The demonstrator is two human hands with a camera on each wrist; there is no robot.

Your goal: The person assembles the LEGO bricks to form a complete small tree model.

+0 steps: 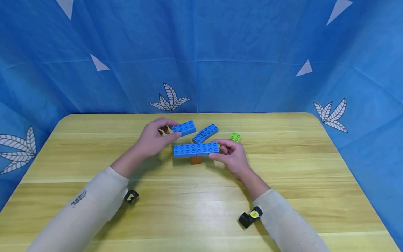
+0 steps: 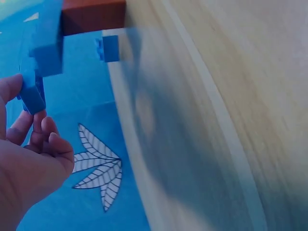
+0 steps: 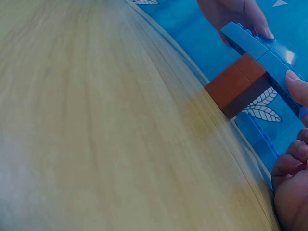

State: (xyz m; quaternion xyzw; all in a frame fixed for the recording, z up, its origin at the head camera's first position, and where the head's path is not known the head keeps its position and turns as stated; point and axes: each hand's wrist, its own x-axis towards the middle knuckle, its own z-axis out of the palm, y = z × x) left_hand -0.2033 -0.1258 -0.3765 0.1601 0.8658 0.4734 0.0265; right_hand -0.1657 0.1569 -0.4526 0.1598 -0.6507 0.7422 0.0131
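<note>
My left hand [image 1: 154,138] pinches a blue brick [image 1: 188,128] between thumb and fingers, raised behind the left part of a row of two blue bricks [image 1: 185,151] set end to end. The row lies across the top of a short stack of orange-brown bricks [image 3: 236,85] and overhangs it on both sides. At the row's right end, my right hand [image 1: 233,157] grips the blue brick there, thumb at the front and fingers behind. In the left wrist view the pinched brick [image 2: 32,96] is tilted, close to the row's end [image 2: 48,53].
Behind the row, a blue brick [image 1: 209,131] and a smaller blue one [image 1: 198,138] lie on the wooden table [image 1: 195,206]. A small green brick [image 1: 235,137] sits beyond my right hand. Blue cloth [image 1: 239,87] hangs along the table's back edge.
</note>
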